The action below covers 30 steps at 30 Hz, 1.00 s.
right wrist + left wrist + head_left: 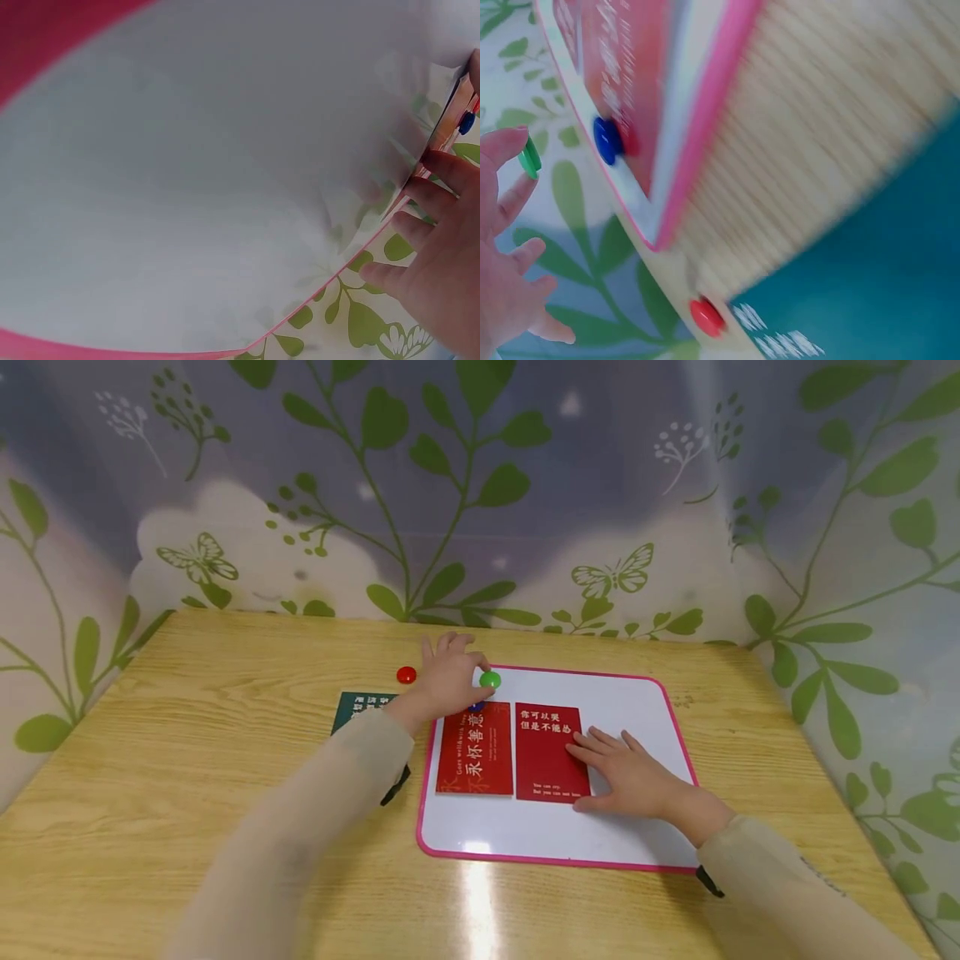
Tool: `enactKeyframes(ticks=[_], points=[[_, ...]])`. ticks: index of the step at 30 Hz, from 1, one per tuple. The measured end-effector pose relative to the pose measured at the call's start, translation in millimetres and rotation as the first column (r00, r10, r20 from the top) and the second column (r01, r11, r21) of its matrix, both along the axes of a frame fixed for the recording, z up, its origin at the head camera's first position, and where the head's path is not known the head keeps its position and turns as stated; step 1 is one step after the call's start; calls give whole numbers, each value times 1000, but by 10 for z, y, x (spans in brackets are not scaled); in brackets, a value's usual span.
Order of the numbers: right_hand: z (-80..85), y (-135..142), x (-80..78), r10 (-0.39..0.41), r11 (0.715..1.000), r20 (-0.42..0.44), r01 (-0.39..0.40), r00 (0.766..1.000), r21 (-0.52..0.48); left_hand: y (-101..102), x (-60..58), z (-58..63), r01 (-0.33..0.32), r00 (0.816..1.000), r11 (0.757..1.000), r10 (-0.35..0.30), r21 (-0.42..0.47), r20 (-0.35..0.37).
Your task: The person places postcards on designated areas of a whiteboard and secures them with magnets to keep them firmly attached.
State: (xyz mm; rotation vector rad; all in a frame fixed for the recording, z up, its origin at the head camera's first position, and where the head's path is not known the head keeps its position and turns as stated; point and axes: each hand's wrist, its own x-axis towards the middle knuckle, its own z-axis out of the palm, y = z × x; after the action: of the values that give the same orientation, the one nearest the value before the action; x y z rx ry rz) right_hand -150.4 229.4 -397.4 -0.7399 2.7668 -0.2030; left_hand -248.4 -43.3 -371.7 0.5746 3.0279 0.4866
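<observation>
Your left hand [448,681] pinches one green magnet [490,679] between thumb and index finger; its other three fingers are extended, clear of the magnet. Your right hand [633,777] is spread wide and has hold of nothing; its fingertips lie at the right edge of the deep red card [547,752], its thumb by that card's lower right corner.

Magnets count three: the green one, near the whiteboard's upper edge; one blue magnet [607,140], at the top edge of the orange-red card [476,752]; one red magnet [407,674], on the table [187,760] left of the board.

Cards count three: two side by side on the single pink-rimmed whiteboard [622,693], and one dark green card [358,704] on the table, partly covered by your left sleeve [352,768]. Beyond stands a leaf-patterned wall [525,527], with two butterflies visible.
</observation>
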Motion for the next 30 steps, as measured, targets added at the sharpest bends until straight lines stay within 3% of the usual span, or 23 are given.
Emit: enactKeyframes(ticks=[9,18,30], points=[[6,5,-13,11,1000,6,-11,1000,19,305,41,85,54,999,995,-54,-80,-6],[6,0,-20,28,999,8,-29,1000,35,476,38,34,82,997,984,-83,-155,-1],[-1,11,-2,71,997,5,-71,997,31,648,44,-18,120,993,979,-118,-163,20]])
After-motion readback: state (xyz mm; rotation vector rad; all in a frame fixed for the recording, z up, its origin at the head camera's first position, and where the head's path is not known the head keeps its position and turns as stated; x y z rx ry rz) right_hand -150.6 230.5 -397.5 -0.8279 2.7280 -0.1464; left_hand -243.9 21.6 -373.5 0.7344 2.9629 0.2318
